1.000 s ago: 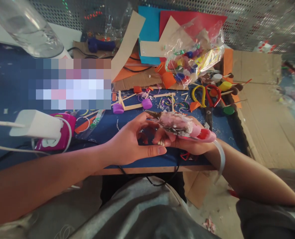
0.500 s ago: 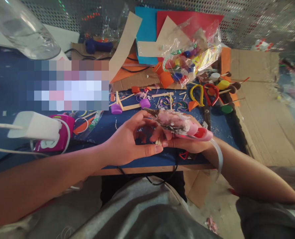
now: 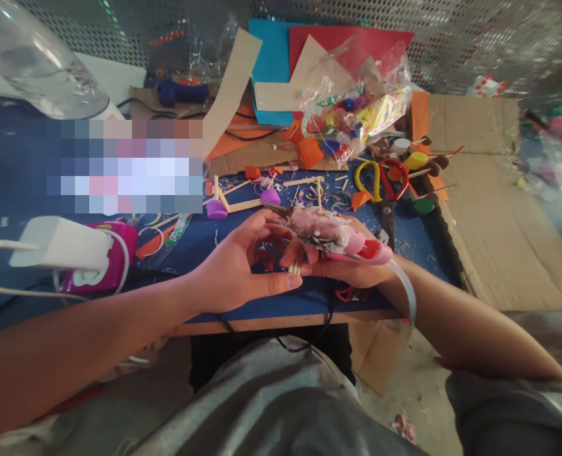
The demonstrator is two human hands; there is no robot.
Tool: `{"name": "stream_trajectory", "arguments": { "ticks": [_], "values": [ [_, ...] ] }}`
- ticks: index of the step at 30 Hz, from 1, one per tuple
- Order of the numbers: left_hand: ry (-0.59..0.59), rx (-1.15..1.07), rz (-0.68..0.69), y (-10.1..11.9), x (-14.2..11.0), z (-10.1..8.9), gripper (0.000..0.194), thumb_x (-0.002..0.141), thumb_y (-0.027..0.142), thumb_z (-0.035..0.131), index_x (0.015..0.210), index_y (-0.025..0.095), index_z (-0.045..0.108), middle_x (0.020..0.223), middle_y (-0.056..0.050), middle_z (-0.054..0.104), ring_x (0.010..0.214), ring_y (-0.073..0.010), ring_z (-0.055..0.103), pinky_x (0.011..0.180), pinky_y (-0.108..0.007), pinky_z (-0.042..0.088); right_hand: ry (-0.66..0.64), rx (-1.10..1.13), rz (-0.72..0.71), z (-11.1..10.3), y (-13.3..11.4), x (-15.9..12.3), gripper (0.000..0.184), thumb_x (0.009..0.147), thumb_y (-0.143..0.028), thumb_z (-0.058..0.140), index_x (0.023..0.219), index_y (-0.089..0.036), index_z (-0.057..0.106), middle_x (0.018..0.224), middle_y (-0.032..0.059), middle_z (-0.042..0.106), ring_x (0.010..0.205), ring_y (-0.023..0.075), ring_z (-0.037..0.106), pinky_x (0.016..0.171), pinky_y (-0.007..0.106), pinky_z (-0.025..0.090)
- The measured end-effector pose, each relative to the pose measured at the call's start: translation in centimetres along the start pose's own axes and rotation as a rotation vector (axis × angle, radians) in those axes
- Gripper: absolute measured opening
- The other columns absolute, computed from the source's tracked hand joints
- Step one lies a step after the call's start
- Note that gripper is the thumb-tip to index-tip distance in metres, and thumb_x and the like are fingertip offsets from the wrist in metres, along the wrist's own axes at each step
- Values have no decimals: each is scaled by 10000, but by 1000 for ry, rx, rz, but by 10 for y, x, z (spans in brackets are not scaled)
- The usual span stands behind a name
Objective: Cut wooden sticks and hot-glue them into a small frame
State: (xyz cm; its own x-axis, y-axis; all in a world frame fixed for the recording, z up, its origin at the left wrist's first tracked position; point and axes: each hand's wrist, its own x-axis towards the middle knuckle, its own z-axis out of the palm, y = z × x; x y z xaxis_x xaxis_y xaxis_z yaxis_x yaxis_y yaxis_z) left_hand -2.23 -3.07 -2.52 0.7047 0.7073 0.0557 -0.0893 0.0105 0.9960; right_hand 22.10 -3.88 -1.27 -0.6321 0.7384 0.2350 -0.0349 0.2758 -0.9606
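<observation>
My right hand [image 3: 357,271] is wrapped round a pink hot glue gun [image 3: 321,229], its dark nozzle pointing left and its body crusted with dried glue. A clear glue stick [image 3: 408,288] curves out of the gun's back end. With thumb and fingers my left hand [image 3: 236,263] pinches a few short pale wooden sticks [image 3: 294,270], seen end-on just below the gun. Right-hand fingertips meet the sticks too. Behind the hands lies a frame of thin sticks [image 3: 245,205] with purple bottle caps [image 3: 217,209] at its corners.
Yellow-and-red-handled scissors [image 3: 386,209] lie right of the hands. A plastic bag of colourful bits [image 3: 357,111] sits behind, with cardboard [image 3: 504,209] at right. At left are a pink power socket [image 3: 124,253] with a white charger [image 3: 62,244] and a clear bottle [image 3: 53,69].
The whole view has shifted slightly, so everything appears a little further left. Both hands keep the same hold on the glue gun and the sticks.
</observation>
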Motion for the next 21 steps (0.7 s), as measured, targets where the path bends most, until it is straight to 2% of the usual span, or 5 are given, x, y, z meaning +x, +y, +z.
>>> {"name": "stream_trajectory", "arguments": {
  "ticks": [8, 12, 16, 18, 21],
  "values": [
    [67, 3, -9, -2, -1, 0, 600, 839, 356, 982, 1280, 258, 588, 1076, -49, 712, 1105, -225, 725, 850, -327, 626, 65, -52, 25, 1, 1, -4, 293, 940, -333, 892, 822, -246, 637, 1045, 29, 861, 994, 235, 840, 943, 415, 686],
    [152, -11, -16, -1, -1, -1, 736, 780, 298, 1021, 1368, 282, 579, 1375, -99, 710, 1142, -211, 716, 826, -291, 613, 249, -99, 99, -1, 4, -7, 313, 940, -398, 882, 841, -255, 622, 989, 11, 802, 784, 178, 731, 709, 340, 615],
    [236, -11, 20, 4, 1, -1, 760, 741, 233, 1036, 1339, 283, 571, 1492, -107, 692, 1070, -176, 708, 762, -255, 582, 522, 87, 143, -1, 9, -3, 389, 926, -414, 898, 876, -250, 549, 1217, 0, 760, 604, 70, 590, 541, 278, 504],
    [273, 8, 54, 6, 1, -1, 765, 724, 211, 1045, 1328, 281, 581, 1511, -108, 695, 1065, -176, 705, 748, -251, 570, 565, 130, 159, -1, 13, 1, 448, 887, -429, 932, 876, -244, 524, 1203, -3, 750, 560, 43, 543, 538, 271, 502],
    [285, 57, 102, 6, 0, 0, 742, 730, 190, 1044, 1323, 271, 605, 1530, -107, 703, 1095, -176, 703, 779, -257, 569, 523, 179, 226, 1, 16, 3, 546, 819, -510, 982, 868, -248, 505, 1041, -10, 742, 581, 70, 583, 491, 252, 477]
  ]
}}
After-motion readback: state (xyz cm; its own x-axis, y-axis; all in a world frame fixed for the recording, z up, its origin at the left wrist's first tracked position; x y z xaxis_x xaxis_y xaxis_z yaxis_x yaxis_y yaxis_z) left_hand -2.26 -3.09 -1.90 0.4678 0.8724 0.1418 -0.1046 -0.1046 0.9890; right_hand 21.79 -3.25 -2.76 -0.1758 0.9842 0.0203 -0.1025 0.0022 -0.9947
